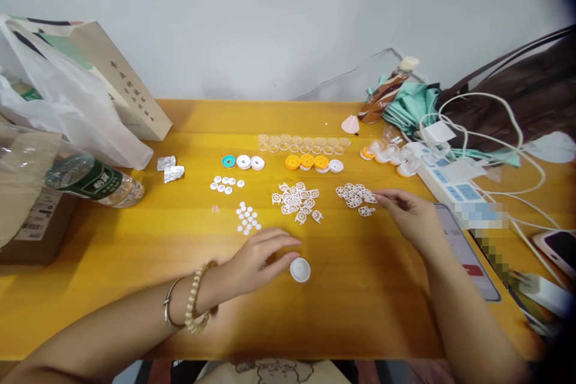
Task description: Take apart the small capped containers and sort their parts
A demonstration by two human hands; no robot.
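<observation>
My left hand (265, 258) is open over the table, thumb and fingers apart. Its thumb tip comes right up to a round white plastic cap (300, 270) lying on the wood. Farther right, my right hand (411, 222) pinches at the edge of a pile of white openwork plastic pieces (353, 194), thumb and forefinger on one piece (371, 197). A larger pile of the same pieces (294, 199) lies to the left. Small white discs (247, 219) sit in a group beyond my left hand, with another group of discs (225, 183) behind them.
Behind stand clear cups (303, 144), white and teal rings (243, 161), orange rings (306, 161) and clear-and-orange assemblies (391, 155). A bottle (96, 177) and bags (67, 90) flank the left. A power strip (450, 183), cables and a phone (472, 258) lie right.
</observation>
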